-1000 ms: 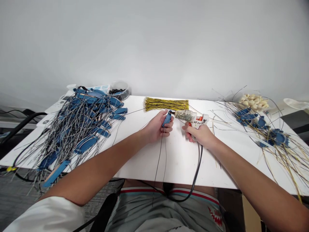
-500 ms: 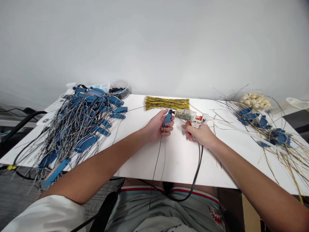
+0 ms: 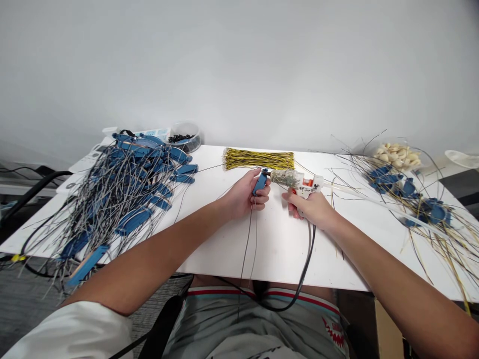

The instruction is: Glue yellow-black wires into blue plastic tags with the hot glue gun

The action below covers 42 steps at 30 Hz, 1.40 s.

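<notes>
Between the fingers of my left hand (image 3: pixel 245 194) is a small blue plastic piece (image 3: pixel 259 183), held upright, with thin dark wires (image 3: pixel 247 239) hanging from it past the table edge. My right hand (image 3: pixel 312 207) is wrapped round the handle of a hot glue gun (image 3: pixel 295 181) with a whitish body and an orange part. Its nozzle points left and meets the top of the blue piece; whether they touch I cannot tell. A black cord (image 3: pixel 309 257) runs down from the gun. Behind both hands lies a bundle of yellow and black wires (image 3: pixel 260 159).
On the left is a tangled heap of blue pieces with grey wires (image 3: pixel 112 189). A clear round tub (image 3: pixel 192 142) of small black parts stands behind it. To the right lie more blue pieces (image 3: pixel 436 212) with wires and a pile of cream-coloured parts (image 3: pixel 396 156). The white table (image 3: pixel 217 249) ends before my lap.
The hanging wires have swung slightly to the right at their lower ends. Both hands, the blue piece and the glue gun stay almost exactly where they were.
</notes>
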Tool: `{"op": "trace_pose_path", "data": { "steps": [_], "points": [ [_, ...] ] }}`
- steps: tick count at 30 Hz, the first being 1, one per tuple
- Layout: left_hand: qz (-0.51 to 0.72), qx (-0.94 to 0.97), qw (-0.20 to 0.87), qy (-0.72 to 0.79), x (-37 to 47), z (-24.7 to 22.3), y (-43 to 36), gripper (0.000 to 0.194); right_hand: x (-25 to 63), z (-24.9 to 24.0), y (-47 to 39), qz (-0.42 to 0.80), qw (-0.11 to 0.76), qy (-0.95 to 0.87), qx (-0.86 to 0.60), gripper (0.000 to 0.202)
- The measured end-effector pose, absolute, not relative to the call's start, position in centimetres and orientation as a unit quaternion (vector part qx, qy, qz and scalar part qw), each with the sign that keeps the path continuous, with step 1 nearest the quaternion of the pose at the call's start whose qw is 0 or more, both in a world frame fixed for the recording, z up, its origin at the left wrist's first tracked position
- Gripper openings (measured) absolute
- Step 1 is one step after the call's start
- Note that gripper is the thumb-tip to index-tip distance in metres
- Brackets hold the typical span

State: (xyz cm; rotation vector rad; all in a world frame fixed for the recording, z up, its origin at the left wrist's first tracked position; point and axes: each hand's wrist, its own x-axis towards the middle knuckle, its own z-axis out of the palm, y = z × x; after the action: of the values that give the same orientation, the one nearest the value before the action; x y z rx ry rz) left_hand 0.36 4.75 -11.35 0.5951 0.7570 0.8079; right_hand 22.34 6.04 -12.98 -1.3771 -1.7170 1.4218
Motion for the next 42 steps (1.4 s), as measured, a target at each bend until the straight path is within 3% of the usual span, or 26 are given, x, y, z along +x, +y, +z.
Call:
{"op": "trace_pose_path", "data": {
  "steps": [42],
  "points": [
    [0.388, 0.254, 0.818, 0.342, 0.29, -11.39, 4.84, 0.041, 22.24, -13.11, 5.81, 0.532, 0.344, -0.642, -0.432, 0.043]
  ]
}}
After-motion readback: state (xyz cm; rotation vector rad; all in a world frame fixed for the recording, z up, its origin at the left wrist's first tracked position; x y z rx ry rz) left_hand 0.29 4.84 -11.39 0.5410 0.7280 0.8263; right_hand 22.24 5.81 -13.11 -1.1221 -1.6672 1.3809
